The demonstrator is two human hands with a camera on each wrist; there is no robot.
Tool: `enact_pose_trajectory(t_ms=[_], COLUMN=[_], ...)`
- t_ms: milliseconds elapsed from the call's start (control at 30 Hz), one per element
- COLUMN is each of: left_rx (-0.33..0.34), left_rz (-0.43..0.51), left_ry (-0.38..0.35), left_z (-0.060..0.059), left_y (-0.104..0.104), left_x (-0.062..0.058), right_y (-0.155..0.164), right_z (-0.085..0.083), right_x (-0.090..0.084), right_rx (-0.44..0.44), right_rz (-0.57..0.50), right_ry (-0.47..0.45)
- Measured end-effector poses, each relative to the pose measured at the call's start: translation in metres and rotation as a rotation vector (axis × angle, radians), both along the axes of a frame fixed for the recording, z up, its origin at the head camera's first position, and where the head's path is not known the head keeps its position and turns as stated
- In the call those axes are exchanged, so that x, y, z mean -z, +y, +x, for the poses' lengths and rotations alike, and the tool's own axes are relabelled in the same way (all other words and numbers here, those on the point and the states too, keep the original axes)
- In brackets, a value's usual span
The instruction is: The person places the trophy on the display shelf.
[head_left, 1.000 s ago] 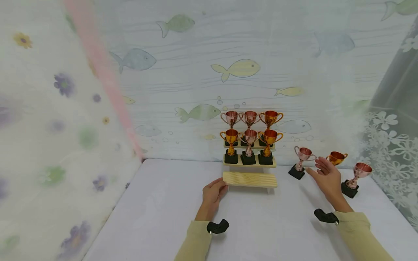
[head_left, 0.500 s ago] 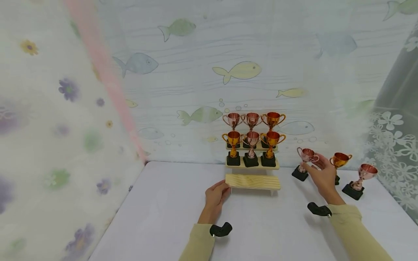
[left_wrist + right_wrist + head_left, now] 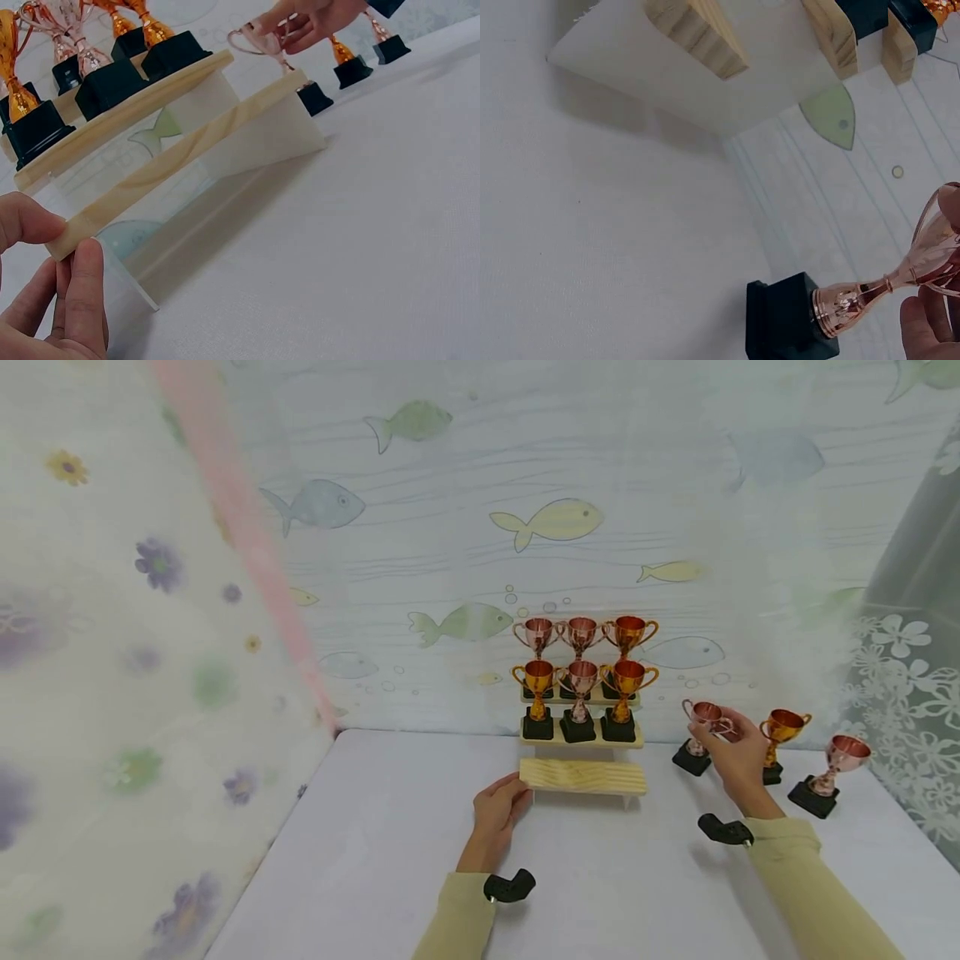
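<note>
The right hand (image 3: 735, 752) curls its fingers round the bowl of a pink cup (image 3: 701, 717), which stands upright on its black base on the table (image 3: 600, 877), just right of the stand (image 3: 582, 775). The left hand (image 3: 498, 806) pinches the left end of the stand's lowest step between thumb and fingers. Six cups (image 3: 581, 681) fill the stand's two upper steps. Right of the held cup stand a gold cup (image 3: 782, 728) and another pink one (image 3: 836, 760).
</note>
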State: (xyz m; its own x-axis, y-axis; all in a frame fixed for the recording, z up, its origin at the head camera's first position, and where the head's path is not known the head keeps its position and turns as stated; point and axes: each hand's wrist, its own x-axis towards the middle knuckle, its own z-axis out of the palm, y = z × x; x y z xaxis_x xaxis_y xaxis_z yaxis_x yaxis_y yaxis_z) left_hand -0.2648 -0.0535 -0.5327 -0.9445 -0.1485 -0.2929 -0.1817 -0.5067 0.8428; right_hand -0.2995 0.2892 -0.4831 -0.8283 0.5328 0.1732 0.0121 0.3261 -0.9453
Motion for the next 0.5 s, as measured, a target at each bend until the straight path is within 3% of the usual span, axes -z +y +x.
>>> enact_pose_trajectory(t_ms=[333,500], left_rx=[0.008,0.010], left_rz=[-0.002,0.000], left_ry=[0.006,-0.001], left_z=[0.000,0.000], left_y=[0.000,-0.001], left_x=[0.000,-0.001], right_y=[-0.002,-0.005], right_z=[0.010,0.020], right_x=[-0.011,-0.020], right_rx=[0.008,-0.021], right_rz=[-0.051,-0.117], right_ry=[-0.032,0.011])
